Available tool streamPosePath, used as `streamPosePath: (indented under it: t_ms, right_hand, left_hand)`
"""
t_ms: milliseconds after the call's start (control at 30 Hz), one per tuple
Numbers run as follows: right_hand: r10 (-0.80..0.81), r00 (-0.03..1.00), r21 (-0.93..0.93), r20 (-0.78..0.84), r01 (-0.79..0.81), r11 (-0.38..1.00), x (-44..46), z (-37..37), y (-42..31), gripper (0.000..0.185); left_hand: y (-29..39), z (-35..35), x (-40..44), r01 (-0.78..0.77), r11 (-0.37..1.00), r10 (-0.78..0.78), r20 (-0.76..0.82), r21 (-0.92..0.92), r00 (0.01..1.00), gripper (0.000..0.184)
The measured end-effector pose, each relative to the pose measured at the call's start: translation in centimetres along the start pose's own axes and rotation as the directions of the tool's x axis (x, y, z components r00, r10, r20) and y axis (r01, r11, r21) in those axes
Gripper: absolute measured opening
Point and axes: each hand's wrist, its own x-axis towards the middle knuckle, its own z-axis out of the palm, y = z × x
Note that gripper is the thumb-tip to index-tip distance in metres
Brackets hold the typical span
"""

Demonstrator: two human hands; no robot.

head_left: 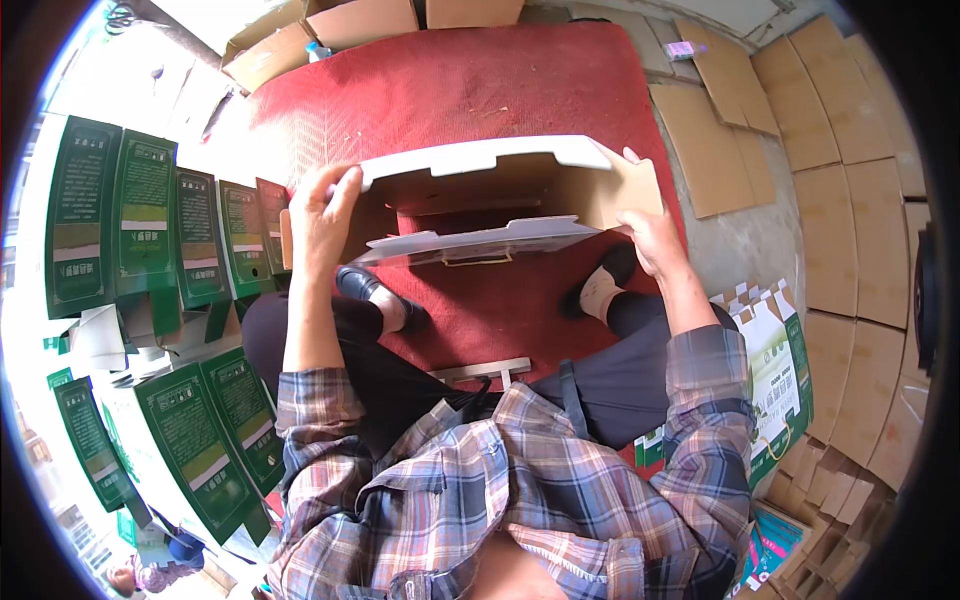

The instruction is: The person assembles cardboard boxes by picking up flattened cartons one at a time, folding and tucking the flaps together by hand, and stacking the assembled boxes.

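Both my hands hold an open cardboard carton (560,150) in front of me above the red carpet. Its inside is brown, its cut flap edges are white, and the red floor shows through it. My left hand (328,210) grips the carton's left side, thumb and fingers closed at the top corner. My right hand (655,240) holds the right side, thumb on the near edge and fingertips behind the far one. A thin yellowish handle cord (478,262) shows along the carton's near panel. What is printed on its outer faces is hidden.
Several green printed cartons (190,440) stand in rows at my left. A white and green carton (775,370) with a cord handle stands by my right elbow. Brown boxes (830,230) are stacked along the right, near flat cardboard sheets (705,150). A person (170,570) is at lower left.
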Motion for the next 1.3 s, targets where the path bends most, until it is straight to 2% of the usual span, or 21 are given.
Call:
streamPosePath:
  t_ms: [67, 133, 267, 333, 367, 400, 433, 467, 600, 667, 733, 800, 833, 867, 933, 967, 1067, 1133, 1200, 1267, 1300]
  right_hand:
    - [0.036, 0.999, 0.061, -0.023, -0.035, 0.998, 0.0, 0.0, 0.0, 0.074]
    - [0.052, 0.998, 0.054, -0.029, -0.050, 0.997, 0.6, -0.4, 0.9, 0.072]
    - [-0.011, 0.999, -0.032, -0.044, 0.009, 0.999, 0.7, -0.1, 1.3, 0.066]
    - [-0.244, 0.967, -0.454, 0.070, 0.249, 0.856, 0.2, 1.4, 0.3, 0.061]
    - [-0.150, 0.970, -0.297, 0.190, 0.202, 0.933, -0.2, 2.2, -0.7, 0.074]
    - [-0.058, 0.964, -0.343, 0.258, 0.148, 0.928, -0.1, 1.8, -0.1, 0.081]
    - [-0.058, 0.938, -0.435, 0.343, 0.213, 0.875, 0.3, 1.3, 0.2, 0.081]
    - [-0.046, 0.905, -0.514, 0.423, 0.282, 0.810, 0.9, 0.9, 0.5, 0.083]
    - [-0.017, 0.913, -0.533, 0.408, 0.254, 0.807, 2.2, 0.9, 1.6, 0.078]
    - [0.015, 0.929, -0.614, 0.369, 0.232, 0.755, 2.2, 1.0, 1.7, 0.074]
    - [0.022, 0.930, -0.605, 0.368, 0.221, 0.765, 2.2, 0.9, 1.9, 0.073]
    - [0.028, 0.929, -0.599, 0.369, 0.214, 0.772, 2.3, 1.0, 1.9, 0.073]
    - [0.034, 0.932, -0.608, 0.362, 0.208, 0.766, 2.3, 1.1, 1.7, 0.072]
    - [0.039, 0.935, -0.617, 0.353, 0.201, 0.760, 2.3, 1.2, 1.6, 0.072]
    - [0.025, 0.932, -0.617, 0.361, 0.219, 0.755, 2.6, 1.2, 1.7, 0.072]
    - [0.010, 0.932, -0.618, 0.363, 0.233, 0.751, 2.6, 1.2, 1.8, 0.072]
    - [-0.054, 0.939, -0.610, 0.339, 0.263, 0.748, 2.8, 1.7, 1.5, 0.072]
    - [-0.080, 0.952, -0.588, 0.294, 0.247, 0.771, 3.3, 2.1, 2.0, 0.070]
    - [-0.110, 0.962, -0.563, 0.249, 0.236, 0.792, 3.7, 2.3, 2.5, 0.068]
    - [-0.144, 0.979, -0.669, 0.141, 0.201, 0.716, 4.0, 2.2, 2.8, 0.057]
    - [-0.145, 0.980, -0.670, 0.139, 0.201, 0.715, 4.0, 2.3, 3.0, 0.057]
  left_hand:
    - [-0.2, -0.7, -0.8, -0.155, 0.981, 0.122, 0.243, 0.121, 0.962, 0.030]
    - [0.0, -1.0, -1.4, -0.103, 0.957, -0.040, 0.474, 0.272, 0.880, 0.045]
    - [0.1, -1.2, -1.5, -0.065, 0.978, -0.067, 0.591, 0.199, 0.804, 0.064]
    - [-0.2, -1.3, -1.5, -0.080, 0.978, -0.056, 0.611, 0.193, 0.790, 0.069]
    - [-0.4, -1.2, -1.5, -0.066, 0.988, -0.037, 0.623, 0.142, 0.782, 0.072]
    - [-0.3, -1.1, -1.6, -0.052, 0.995, -0.018, 0.634, 0.091, 0.773, 0.075]
    - [0.0, -1.1, -1.8, -0.006, 0.997, -0.048, 0.634, 0.083, 0.772, 0.072]
    - [0.1, -1.0, -1.9, -0.004, 0.996, -0.051, 0.633, 0.085, 0.772, 0.072]
    - [1.0, -1.1, -3.4, -0.160, 0.962, 0.031, 0.496, 0.219, 0.868, 0.054]
    - [3.4, -2.4, -4.4, -0.224, 0.970, 0.192, 0.273, 0.092, 0.943, 0.042]
    - [2.6, -3.6, -5.0, -0.484, 0.874, 0.486, -0.055, 0.032, 0.873, 0.033]
    - [2.0, -3.6, -5.0, -0.453, 0.890, 0.398, -0.409, -0.042, 0.821, 0.035]
    - [1.5, -3.8, -4.4, -0.404, 0.915, 0.360, -0.412, -0.021, 0.837, 0.060]
    - [1.3, -3.7, -4.1, -0.330, 0.933, 0.263, -0.349, -0.148, 0.900, 0.077]
    - [-1.0, -3.6, -3.8, -0.172, 0.948, 0.152, -0.095, -0.266, 0.984, 0.084]
    - [-2.2, -2.8, -4.0, -0.128, 0.914, 0.166, 0.069, -0.385, 0.984, 0.089]
    - [-2.0, -0.9, -4.7, -0.022, 0.979, 0.082, 0.292, -0.204, 0.953, 0.086]
    - [-3.5, 1.0, -4.2, -0.311, 0.931, 0.262, 0.242, 0.193, 0.934, 0.081]
    - [-4.1, 2.5, -4.0, -0.299, 0.936, 0.267, 0.177, 0.187, 0.947, 0.073]
    - [-3.8, 3.5, -3.7, -0.191, 0.933, 0.193, 0.024, 0.306, 0.981, 0.068]
    - [-3.9, 3.9, -3.7, -0.146, 0.957, 0.156, -0.021, 0.249, 0.988, 0.064]
